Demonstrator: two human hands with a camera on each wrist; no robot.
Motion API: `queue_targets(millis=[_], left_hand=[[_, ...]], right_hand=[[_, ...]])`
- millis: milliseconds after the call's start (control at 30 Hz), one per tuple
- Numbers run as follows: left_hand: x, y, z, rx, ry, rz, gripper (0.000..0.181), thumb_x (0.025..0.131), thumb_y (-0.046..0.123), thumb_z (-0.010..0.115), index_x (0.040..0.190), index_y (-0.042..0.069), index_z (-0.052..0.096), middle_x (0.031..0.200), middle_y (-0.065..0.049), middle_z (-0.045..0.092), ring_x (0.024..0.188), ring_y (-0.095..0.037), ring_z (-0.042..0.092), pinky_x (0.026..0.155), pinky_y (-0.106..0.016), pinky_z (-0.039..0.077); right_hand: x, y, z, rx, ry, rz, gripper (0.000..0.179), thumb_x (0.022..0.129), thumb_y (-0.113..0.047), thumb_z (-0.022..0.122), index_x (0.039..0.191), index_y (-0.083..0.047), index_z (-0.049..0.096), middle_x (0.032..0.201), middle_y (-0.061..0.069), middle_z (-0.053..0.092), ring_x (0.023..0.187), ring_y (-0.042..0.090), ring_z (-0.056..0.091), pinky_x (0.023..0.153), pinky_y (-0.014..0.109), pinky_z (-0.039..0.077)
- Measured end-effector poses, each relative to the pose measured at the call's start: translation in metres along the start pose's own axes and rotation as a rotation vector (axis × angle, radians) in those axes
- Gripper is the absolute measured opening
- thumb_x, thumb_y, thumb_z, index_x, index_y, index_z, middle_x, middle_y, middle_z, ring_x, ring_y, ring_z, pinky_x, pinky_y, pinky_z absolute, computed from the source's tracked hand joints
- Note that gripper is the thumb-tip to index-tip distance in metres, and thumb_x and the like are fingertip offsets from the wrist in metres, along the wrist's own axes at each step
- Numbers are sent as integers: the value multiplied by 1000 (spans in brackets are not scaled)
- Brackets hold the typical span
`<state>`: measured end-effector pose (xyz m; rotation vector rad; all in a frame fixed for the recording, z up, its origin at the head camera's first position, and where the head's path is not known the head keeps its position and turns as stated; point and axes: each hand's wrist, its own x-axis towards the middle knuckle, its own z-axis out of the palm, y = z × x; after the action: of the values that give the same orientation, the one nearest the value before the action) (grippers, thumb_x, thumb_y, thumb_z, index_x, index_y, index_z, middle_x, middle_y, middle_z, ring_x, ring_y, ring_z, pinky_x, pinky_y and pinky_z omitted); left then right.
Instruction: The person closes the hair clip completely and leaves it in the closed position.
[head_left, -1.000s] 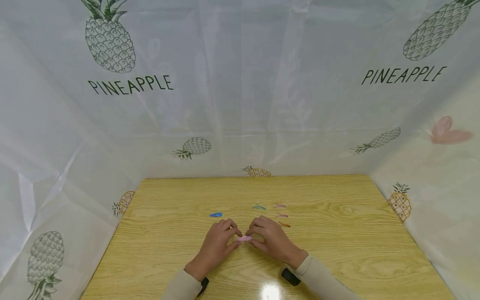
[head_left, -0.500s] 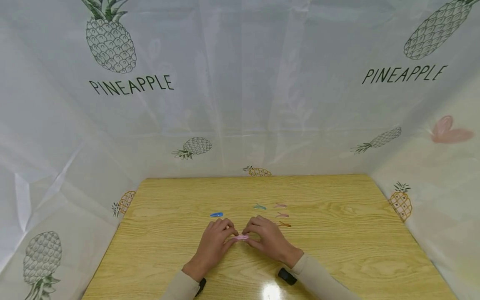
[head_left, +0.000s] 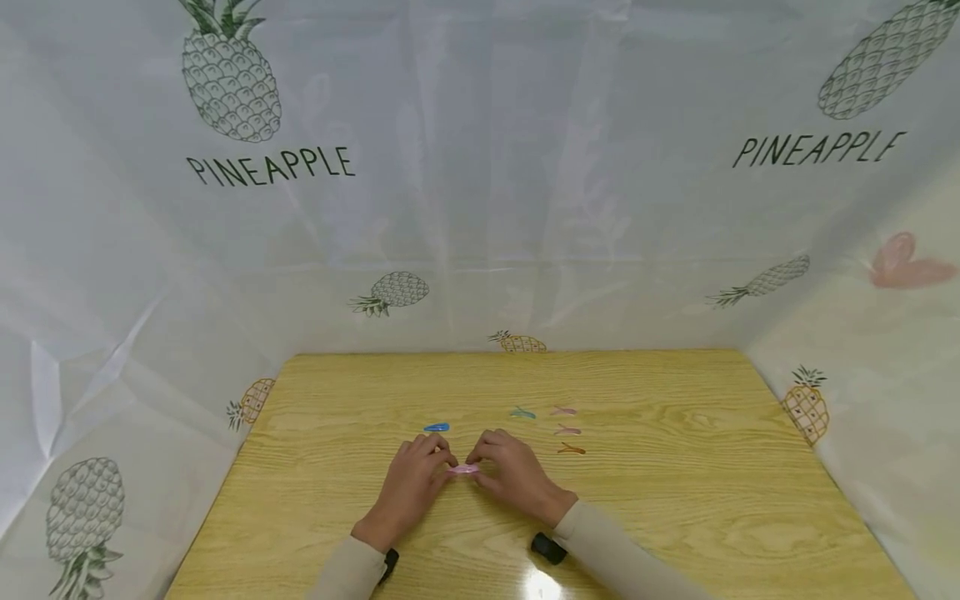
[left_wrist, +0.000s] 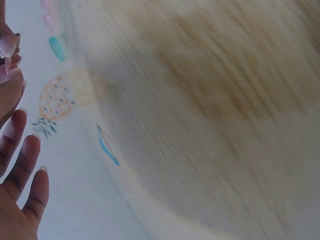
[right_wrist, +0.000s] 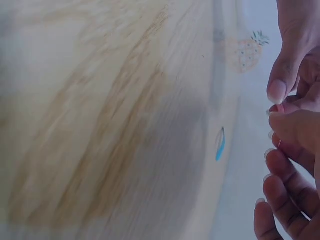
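Between my two hands is a pink snap hair clip, low over the table. My left hand pinches its left end with thumb and fingertips, and my right hand pinches the right end the same way. Fingers cover much of the clip in both wrist views; a thin pink bit of the clip shows in the right one. Just beyond my left hand lies a blue snap hair clip.
Past my right hand, a teal hair clip, two pink ones and an orange hair clip lie on the wooden table. A white pineapple-print sheet hangs around the table's back and sides.
Both hands have shifted left and slightly away from me with the pink hair clip between them. The hair clips on the table stay in place.
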<state>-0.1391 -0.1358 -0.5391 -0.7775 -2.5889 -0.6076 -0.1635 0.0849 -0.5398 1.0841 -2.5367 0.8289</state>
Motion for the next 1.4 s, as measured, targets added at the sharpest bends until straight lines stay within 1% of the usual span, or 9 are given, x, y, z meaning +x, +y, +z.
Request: queue_targets(millis=[200, 500, 600, 700, 833, 933, 1067, 1167, 1400], left_hand=[[-2, -17, 1, -4, -10, -25, 18, 80, 14, 92, 90, 17, 77, 101, 6, 61, 88, -13, 56, 80, -36, 48], [3, -37, 2, 56, -76, -68, 12, 83, 19, 90, 89, 17, 79, 100, 5, 63, 89, -17, 58, 80, -37, 49], [7, -41, 2, 89, -99, -78, 10, 85, 20, 89, 89, 16, 80, 100, 5, 62, 89, -18, 58, 79, -37, 48], [10, -42, 2, 104, -99, -91, 10, 86, 20, 88, 88, 16, 80, 97, 4, 62, 87, -19, 59, 77, -37, 47], [12, -46, 2, 104, -82, -104, 11, 84, 18, 90, 86, 16, 79, 93, 3, 61, 86, -19, 59, 75, -37, 47], [14, -47, 2, 105, -90, -118, 11, 84, 16, 90, 86, 15, 79, 92, 3, 61, 85, -19, 58, 75, -38, 47], [17, -48, 1, 94, -105, -146, 10, 85, 13, 89, 86, 14, 79, 92, 1, 61, 85, -21, 58, 77, -41, 49], [18, -49, 1, 88, -109, -168, 9, 85, 12, 88, 86, 14, 79, 92, 0, 61, 86, -22, 58, 78, -43, 51], [19, -54, 4, 90, -120, -204, 9, 87, 14, 87, 89, 15, 78, 92, 1, 61, 85, -20, 57, 78, -43, 51]], right_hand=[[12, -5, 14, 4, -37, 86, 10, 90, -12, 87, 96, -14, 79, 96, -3, 68, 92, 13, 63, 81, 28, 57], [31, -4, 32, 7, -87, 171, 3, 93, -14, 83, 95, -13, 81, 94, -5, 68, 88, 10, 62, 76, 25, 55], [36, -1, 37, 3, -94, 196, 4, 93, -15, 84, 94, -13, 81, 92, -5, 67, 86, 9, 61, 75, 25, 55], [42, 0, 41, 1, -92, 222, 3, 92, -12, 84, 94, -13, 81, 90, -5, 67, 84, 9, 60, 74, 24, 54], [49, 1, 44, 1, -103, 252, 7, 91, -9, 83, 94, -15, 82, 89, -5, 66, 82, 8, 60, 72, 23, 54], [52, 2, 46, 5, -116, 268, 9, 90, -8, 83, 94, -16, 82, 88, -5, 65, 80, 8, 59, 70, 23, 53], [57, 2, 49, 14, -132, 283, 2, 93, -13, 83, 94, -12, 81, 87, -4, 65, 78, 7, 59, 69, 23, 52], [59, 2, 51, 19, -139, 292, 6, 95, -16, 82, 95, -10, 81, 86, -4, 64, 77, 6, 58, 69, 24, 53], [64, 3, 52, 38, -134, 317, 4, 94, -13, 83, 94, -11, 80, 85, -5, 63, 75, 5, 58, 68, 23, 52]])
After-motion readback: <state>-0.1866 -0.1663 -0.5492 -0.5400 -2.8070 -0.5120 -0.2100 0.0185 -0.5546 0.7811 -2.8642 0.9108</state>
